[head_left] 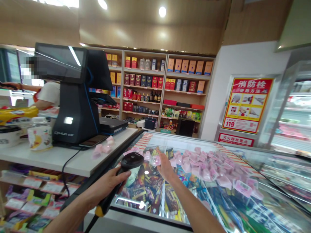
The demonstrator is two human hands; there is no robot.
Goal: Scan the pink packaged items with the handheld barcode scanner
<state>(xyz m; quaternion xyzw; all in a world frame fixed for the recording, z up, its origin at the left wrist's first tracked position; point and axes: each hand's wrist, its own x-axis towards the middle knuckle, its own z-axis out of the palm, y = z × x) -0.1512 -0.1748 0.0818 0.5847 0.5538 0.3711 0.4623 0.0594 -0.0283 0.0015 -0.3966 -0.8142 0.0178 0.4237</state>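
A black barcode scanner with a yellow-tipped handle is wrapped in the fingers of my left hand, its head tilted toward the right. My right hand reaches over the glass-topped freezer, fingers closed on a small pink see-through plastic pack. Other pink packs lie in a loose heap on the glass to the right of that hand. A few more sit between the scanner and my right fingers. Under the glass are colourful wrapped ice creams.
On the white counter at left stand a black checkout terminal, a phone, pink packs, a jar and a cup. Candy racks are below. Another person works behind the terminal. Shelves of boxes line the back.
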